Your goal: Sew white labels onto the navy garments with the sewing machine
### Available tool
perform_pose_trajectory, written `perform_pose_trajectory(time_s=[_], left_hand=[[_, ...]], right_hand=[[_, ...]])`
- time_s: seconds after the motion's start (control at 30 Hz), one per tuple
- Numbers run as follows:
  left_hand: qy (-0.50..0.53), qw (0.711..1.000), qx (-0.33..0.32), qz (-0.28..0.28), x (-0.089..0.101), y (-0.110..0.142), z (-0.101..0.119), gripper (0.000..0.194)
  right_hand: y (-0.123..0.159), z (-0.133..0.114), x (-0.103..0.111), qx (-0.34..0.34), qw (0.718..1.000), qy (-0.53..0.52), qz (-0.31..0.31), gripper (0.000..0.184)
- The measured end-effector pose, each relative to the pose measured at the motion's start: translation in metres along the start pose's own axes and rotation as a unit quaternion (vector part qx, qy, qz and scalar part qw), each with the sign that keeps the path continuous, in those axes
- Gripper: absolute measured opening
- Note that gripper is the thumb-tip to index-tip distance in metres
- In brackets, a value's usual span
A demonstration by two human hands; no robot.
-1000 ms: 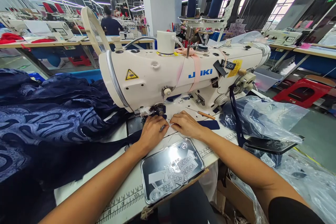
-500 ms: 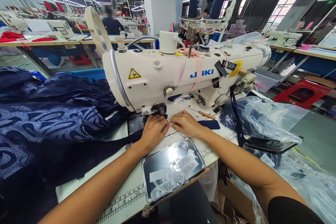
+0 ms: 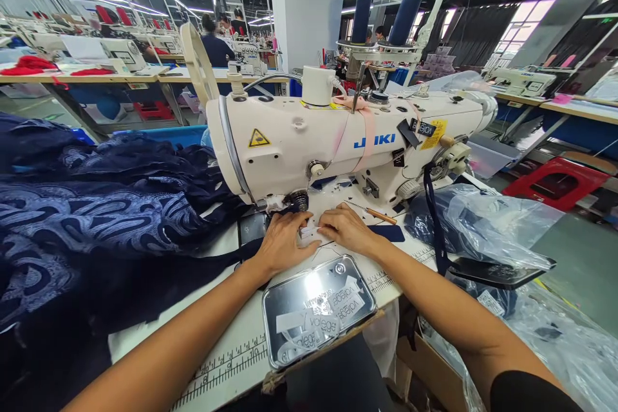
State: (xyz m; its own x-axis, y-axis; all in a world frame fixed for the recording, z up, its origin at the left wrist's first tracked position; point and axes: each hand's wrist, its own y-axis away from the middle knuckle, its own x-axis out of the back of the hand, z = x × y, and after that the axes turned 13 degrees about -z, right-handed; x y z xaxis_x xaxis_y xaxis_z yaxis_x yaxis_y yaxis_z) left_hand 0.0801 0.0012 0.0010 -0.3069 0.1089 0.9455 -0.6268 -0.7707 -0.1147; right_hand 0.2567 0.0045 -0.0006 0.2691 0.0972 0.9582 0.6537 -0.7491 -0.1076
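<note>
My left hand (image 3: 286,239) lies under the head of the white sewing machine (image 3: 284,135), its fingertips beside the needle area and its thumb spread away. Dark navy cloth (image 3: 212,264) runs beneath this hand from the left. Pinched at the fingertips of my right hand (image 3: 346,229) is a small white label (image 3: 309,235), which reaches across to my left fingers. Those left fingertips are partly hidden, as is the end of the label near the needle. In front of both hands sits a shiny metal tin lid (image 3: 299,299) with several printed white labels (image 3: 322,324) on it.
A wooden-handled tool (image 3: 381,215) and a navy strip (image 3: 389,233) lie right of my hands. Plastic-wrapped dark goods (image 3: 434,222) are at the right edge. Patterned navy garments (image 3: 96,219) pile up at left. Thread cones (image 3: 404,19) stand behind the machine.
My left thumb has spread away from my right fingertips, and the white label shows flat between the hands. The whole view has shifted slightly.
</note>
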Motion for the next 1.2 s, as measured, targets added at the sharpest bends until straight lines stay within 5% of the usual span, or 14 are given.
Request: perform_pose_trajectory(time_s=[0.2,1.2], left_hand=[[0.012,1.000,0.000,-0.015,0.0008,-0.0007,-0.0024,0.015],[0.085,0.996,0.006,-0.019,0.0059,0.0003,-0.0015,0.028]], right_hand=[[0.0017,0.0011,0.0025,0.001,1.000,-0.006,0.000,0.012],[0.0031,0.0018,0.0036,0.005,1.000,-0.003,0.009,0.011]])
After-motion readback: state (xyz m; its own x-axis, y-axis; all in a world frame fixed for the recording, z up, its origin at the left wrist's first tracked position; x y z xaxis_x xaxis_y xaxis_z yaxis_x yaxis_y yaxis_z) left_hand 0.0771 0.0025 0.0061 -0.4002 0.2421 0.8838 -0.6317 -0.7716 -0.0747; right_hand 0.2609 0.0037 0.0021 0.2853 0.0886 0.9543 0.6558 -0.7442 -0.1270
